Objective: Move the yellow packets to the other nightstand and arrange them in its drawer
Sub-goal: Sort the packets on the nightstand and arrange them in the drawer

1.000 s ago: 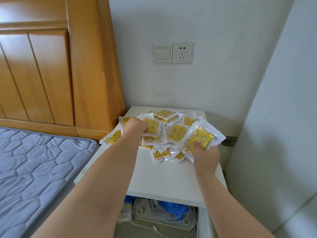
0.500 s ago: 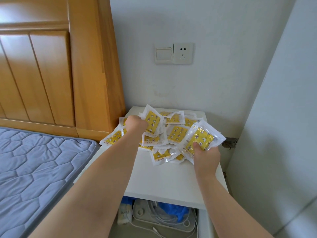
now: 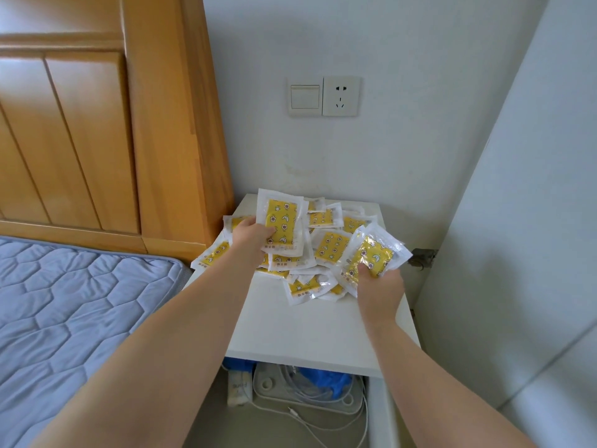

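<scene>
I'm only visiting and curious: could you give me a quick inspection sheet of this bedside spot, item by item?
Surface: white nightstand top, front part bare.
Job's things: loose pile of yellow packets on the back part, overlapping.
Clutter: blue bag-like thing and flat white device in the open space under the top.
Hands: left hand grips a raised packet; right hand grips a bunch of packets.
Cables: white cables lie on the device and trail forward.
Surroundings: wooden headboard, blue quilted mattress, wall switch and socket.
</scene>
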